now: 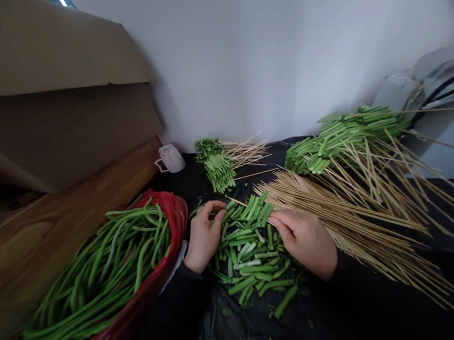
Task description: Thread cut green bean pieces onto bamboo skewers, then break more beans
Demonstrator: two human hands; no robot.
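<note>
My right hand [309,242] is closed in a pinch at the end of a bamboo skewer that carries a row of cut green bean pieces [262,209]. To its left, my left hand [204,234] has its thumb and index finger curled together at a short piece of green bean [230,206]. The skewer's pale tip [235,201] shows just beyond those fingertips. Below and between both hands lies a loose heap of cut bean pieces [254,267] on black plastic sheeting [223,327].
At left, long whole beans [101,274] fill a red plastic bag [177,210]. Bare skewers [348,218] lie at right. Behind them are filled skewers [350,134], with another stack [219,170] near the wall. A white mug [172,159] stands by a cardboard box [60,52].
</note>
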